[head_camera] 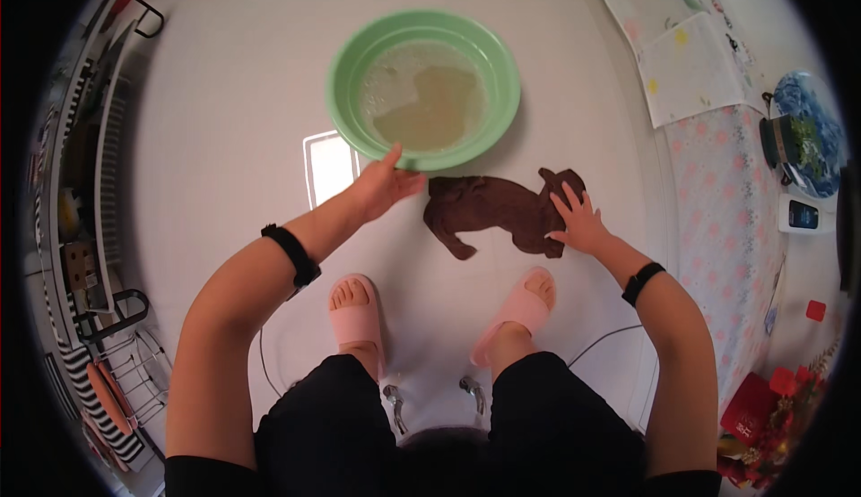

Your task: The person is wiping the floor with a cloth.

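A round green plastic basin [340, 86] rests on the floor in front of me, holding cloudy water with some suds. At its near rim is my left hand [390, 184], the thumb over the edge and the fingers outside and below it. A dark brown cloth [494, 208] lies bunched and curved on the floor, just nearer to me than the basin. My right hand [580, 221] lies with spread fingers on the cloth's right end; whether it pinches any fabric cannot be made out.
My feet in pink slippers [356, 322] [514, 319] stand on the glossy pale floor [235, 93]. Metal legs [397, 406] show between them, and thin dark cables [262, 362] run nearby. A rack with a wire basket [144, 369] lines the left; a cloth-covered surface [720, 181] lines the right.
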Available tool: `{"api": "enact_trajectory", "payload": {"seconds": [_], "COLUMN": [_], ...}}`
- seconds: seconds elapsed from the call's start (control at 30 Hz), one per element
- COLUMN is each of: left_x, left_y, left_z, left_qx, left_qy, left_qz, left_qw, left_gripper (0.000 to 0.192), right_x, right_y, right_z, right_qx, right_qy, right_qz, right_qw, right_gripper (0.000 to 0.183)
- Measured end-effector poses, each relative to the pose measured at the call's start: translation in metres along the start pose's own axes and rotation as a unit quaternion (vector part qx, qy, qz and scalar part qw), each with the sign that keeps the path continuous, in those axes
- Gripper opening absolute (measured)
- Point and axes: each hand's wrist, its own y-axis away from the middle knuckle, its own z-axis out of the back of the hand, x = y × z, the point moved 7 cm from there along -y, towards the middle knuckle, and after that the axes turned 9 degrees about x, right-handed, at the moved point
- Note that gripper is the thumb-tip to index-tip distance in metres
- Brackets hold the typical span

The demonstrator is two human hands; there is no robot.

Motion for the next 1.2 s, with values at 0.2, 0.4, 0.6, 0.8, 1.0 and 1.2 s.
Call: {"api": "enact_trajectory", "payload": {"seconds": [0.2,0.4,0.6,0.8,1.0,1.2], "left_x": [0.0,-0.069,-0.136,-0.226,-0.237,-0.255], "left_y": [-0.029,-0.038,-0.073,-0.085,-0.097,-0.029], "left_z": [-0.004,0.04,0.093,0.14,0.15,0.267], "left_qx": [-0.122,-0.154,-0.142,-0.245,-0.182,-0.426], "left_qy": [0.054,-0.025,-0.021,0.027,0.075,-0.199], "left_qz": [-0.051,-0.094,-0.095,-0.231,-0.248,-0.299], "left_qw": [0.99,0.983,0.985,0.941,0.949,0.831], "left_gripper": [0.038,0.032,0.046,0.059,0.057,0.037], "right_x": [0.001,0.005,0.006,0.005,-0.004,0.029], "right_y": [-0.039,-0.042,-0.039,-0.037,-0.03,-0.034], "right_z": [-0.029,-0.027,-0.03,-0.03,-0.032,-0.004], "right_qx": [-0.018,-0.061,-0.087,-0.118,-0.145,-0.212], "right_qy": [-0.014,-0.022,-0.009,-0.023,-0.032,-0.072], "right_qz": [-0.029,-0.039,-0.023,-0.001,0.015,0.133], "right_qw": [0.999,0.997,0.996,0.993,0.989,0.965], "right_gripper": [0.101,0.107,0.105,0.103,0.098,0.09]}}
